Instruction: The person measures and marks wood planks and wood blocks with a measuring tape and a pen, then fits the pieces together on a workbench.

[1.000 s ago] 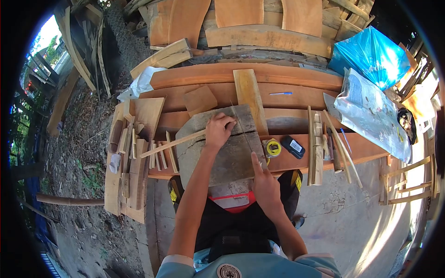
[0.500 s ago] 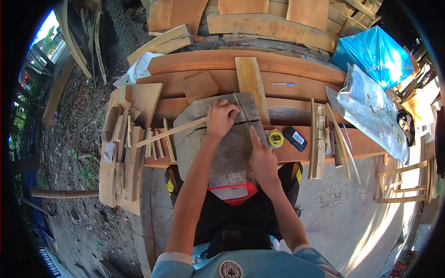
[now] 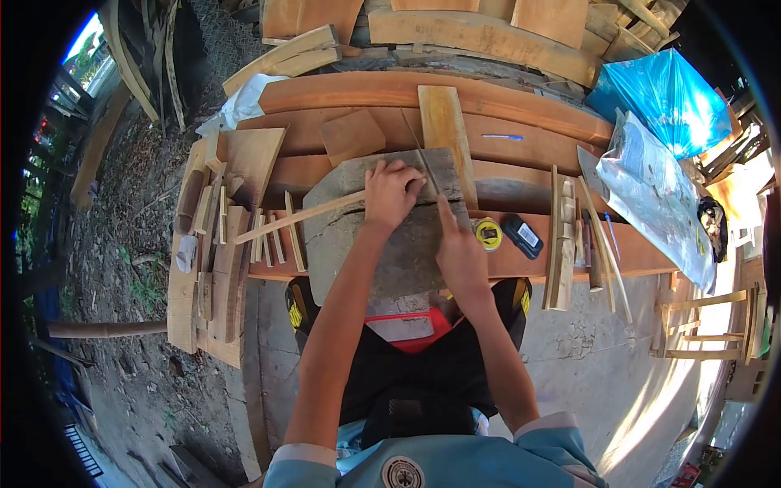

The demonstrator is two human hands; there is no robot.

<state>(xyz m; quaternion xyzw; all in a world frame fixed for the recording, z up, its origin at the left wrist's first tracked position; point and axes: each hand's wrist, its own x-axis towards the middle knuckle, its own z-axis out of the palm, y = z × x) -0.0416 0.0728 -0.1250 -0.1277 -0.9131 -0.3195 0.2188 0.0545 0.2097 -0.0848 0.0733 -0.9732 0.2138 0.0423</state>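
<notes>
My left hand is closed on a thin wooden strip, pressing it onto a grey, cracked block. The strip slants out to the left past the block's edge. In my right hand is a long, thin saw-like blade, seen edge-on, its handle hidden in my fist. My index finger points forward along it. The blade lies just right of my left fingertips, by the strip's end; whether they touch is hard to tell. A yellow tape measure and a dark box with a label sit right of the block.
The block rests on a bench of reddish planks with gaps between them. Short wood pieces lie at left. More strips, a blue pen and clear plastic sheeting are at right. A wooden chair stands far right.
The view has shifted slightly. My right hand and the blade have moved a little forward, away from my body, while my left hand keeps its hold on the strip.
</notes>
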